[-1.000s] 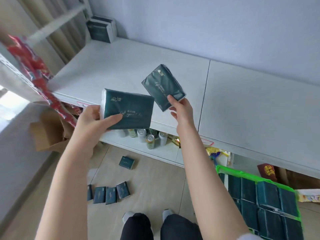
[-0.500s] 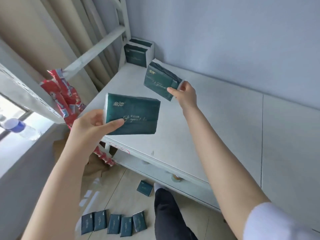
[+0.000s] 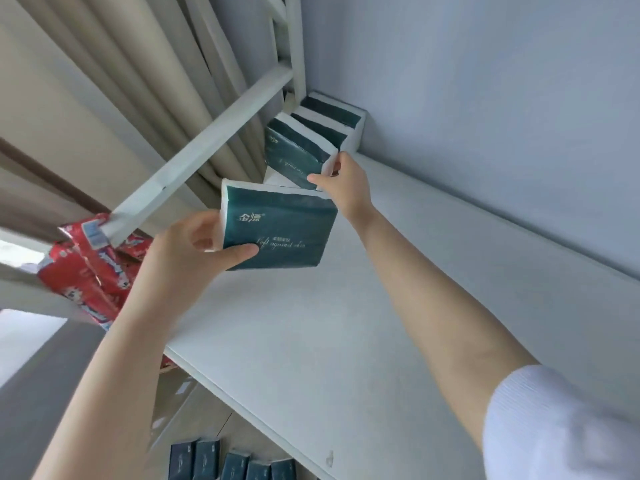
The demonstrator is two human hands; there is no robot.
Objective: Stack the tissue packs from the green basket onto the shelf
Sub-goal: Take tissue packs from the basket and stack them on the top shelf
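Observation:
My left hand (image 3: 194, 251) grips a dark green tissue pack (image 3: 280, 230) by its left end, held above the white shelf (image 3: 346, 323). Farther back, my right hand (image 3: 346, 181) pinches a second green tissue pack (image 3: 294, 154) by its right end, tilted, close in front of the tissue packs standing upright (image 3: 332, 123) in the shelf's far left corner against the wall. Whether the held pack touches the standing ones I cannot tell. The green basket is out of view.
A white crossbar (image 3: 207, 147) of the shelf frame runs diagonally left of the packs, with beige curtains (image 3: 121, 81) behind. Red packages (image 3: 93, 271) hang at the left below the bar. Several small dark packs (image 3: 228, 462) lie on the floor below.
Both hands have moved forward toward the far left corner. The right hand's pack now sits just in front of the standing packs; the view has tilted up and left.

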